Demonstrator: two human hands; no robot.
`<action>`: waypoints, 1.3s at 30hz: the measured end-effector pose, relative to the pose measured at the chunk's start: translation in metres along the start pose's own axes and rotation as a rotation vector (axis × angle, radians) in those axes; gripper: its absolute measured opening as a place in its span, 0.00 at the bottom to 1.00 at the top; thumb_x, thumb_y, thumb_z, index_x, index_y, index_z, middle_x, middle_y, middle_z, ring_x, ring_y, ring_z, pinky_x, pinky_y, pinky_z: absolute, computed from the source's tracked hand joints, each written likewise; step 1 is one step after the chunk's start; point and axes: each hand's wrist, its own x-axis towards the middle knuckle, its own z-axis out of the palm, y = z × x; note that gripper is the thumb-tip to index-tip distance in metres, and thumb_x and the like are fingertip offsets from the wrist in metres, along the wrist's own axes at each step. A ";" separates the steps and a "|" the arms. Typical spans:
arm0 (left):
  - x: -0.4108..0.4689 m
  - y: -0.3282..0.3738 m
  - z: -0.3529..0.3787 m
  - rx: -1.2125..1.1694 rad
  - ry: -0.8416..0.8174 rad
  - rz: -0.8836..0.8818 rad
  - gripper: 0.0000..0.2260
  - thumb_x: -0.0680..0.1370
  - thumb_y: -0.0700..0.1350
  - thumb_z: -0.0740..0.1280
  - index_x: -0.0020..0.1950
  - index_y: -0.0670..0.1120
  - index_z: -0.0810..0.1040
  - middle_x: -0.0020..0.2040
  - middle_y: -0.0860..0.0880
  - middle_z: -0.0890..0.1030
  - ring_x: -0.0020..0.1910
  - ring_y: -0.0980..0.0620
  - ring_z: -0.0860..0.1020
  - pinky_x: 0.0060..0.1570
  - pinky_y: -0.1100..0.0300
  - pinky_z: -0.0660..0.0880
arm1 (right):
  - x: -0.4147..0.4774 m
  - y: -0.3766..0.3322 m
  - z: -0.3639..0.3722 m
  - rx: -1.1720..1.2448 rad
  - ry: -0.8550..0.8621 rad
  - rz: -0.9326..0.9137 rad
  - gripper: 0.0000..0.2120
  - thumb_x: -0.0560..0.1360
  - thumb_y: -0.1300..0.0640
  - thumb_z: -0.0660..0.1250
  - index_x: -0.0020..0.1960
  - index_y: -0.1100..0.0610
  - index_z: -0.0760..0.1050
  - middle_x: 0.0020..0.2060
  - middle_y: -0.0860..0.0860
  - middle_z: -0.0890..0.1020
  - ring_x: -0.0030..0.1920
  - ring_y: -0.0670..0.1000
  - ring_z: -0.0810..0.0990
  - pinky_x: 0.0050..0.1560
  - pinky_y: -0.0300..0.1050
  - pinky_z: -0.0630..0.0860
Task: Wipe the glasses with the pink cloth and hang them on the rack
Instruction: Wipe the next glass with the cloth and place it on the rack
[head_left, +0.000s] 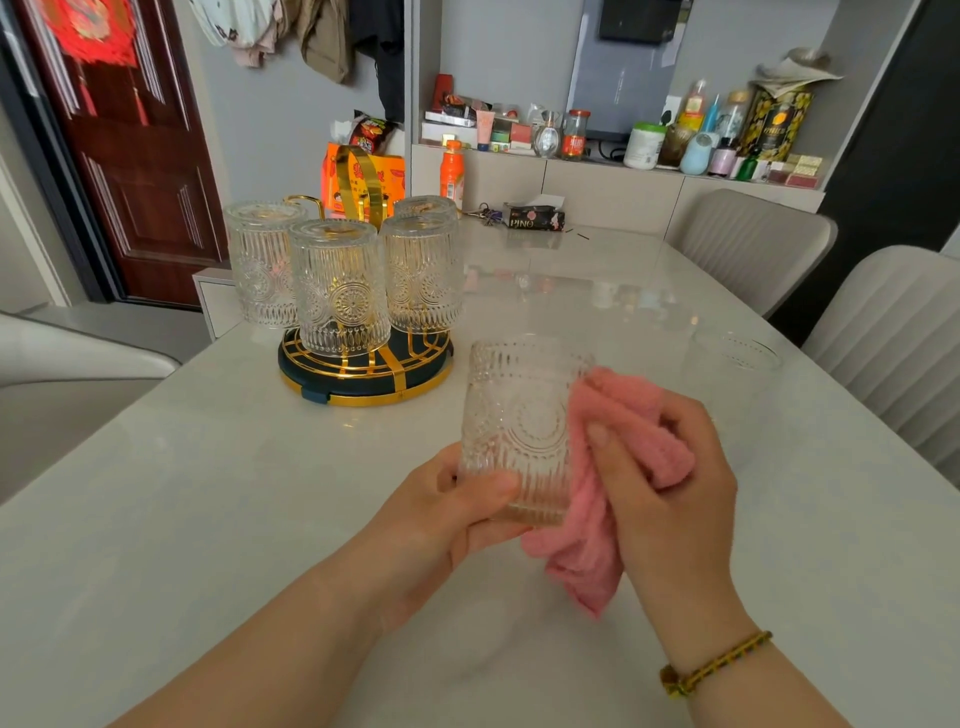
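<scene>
Here, left hand (457, 514) gripping empty glass (519, 431), right hand (670, 488) clutching pink cloth (587, 561), rack (363, 387) holding four upturned glasses (337, 291)

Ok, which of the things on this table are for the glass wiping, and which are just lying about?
For the job: embossed glass in the left hand, pink cloth in the right hand, rack, four hung glasses, spare glass on the table.
Lying about: tissue box, keys, orange bottle.

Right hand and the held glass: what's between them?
The pink cloth: the right hand presses it against the side of the glass, which the left hand grips near the base. Seen in the head view.
</scene>
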 end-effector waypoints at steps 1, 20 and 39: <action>-0.001 0.000 0.001 -0.019 -0.016 0.007 0.38 0.53 0.58 0.79 0.59 0.43 0.75 0.54 0.44 0.82 0.53 0.47 0.81 0.47 0.61 0.78 | 0.002 0.001 -0.001 0.046 0.024 0.065 0.09 0.62 0.52 0.70 0.40 0.44 0.73 0.37 0.35 0.80 0.40 0.33 0.76 0.39 0.24 0.70; 0.008 0.002 -0.004 0.001 0.268 -0.077 0.08 0.73 0.49 0.65 0.49 0.46 0.76 0.38 0.49 0.85 0.38 0.53 0.83 0.44 0.58 0.79 | -0.007 0.009 0.010 0.027 -0.126 0.106 0.09 0.63 0.53 0.67 0.42 0.41 0.73 0.43 0.42 0.77 0.43 0.37 0.76 0.44 0.28 0.71; 0.006 0.004 -0.009 -0.220 0.140 0.015 0.37 0.47 0.58 0.80 0.52 0.46 0.78 0.47 0.43 0.84 0.43 0.48 0.83 0.44 0.56 0.81 | -0.003 0.005 0.006 0.069 -0.319 0.236 0.07 0.64 0.57 0.71 0.38 0.50 0.74 0.33 0.41 0.80 0.34 0.38 0.76 0.35 0.29 0.72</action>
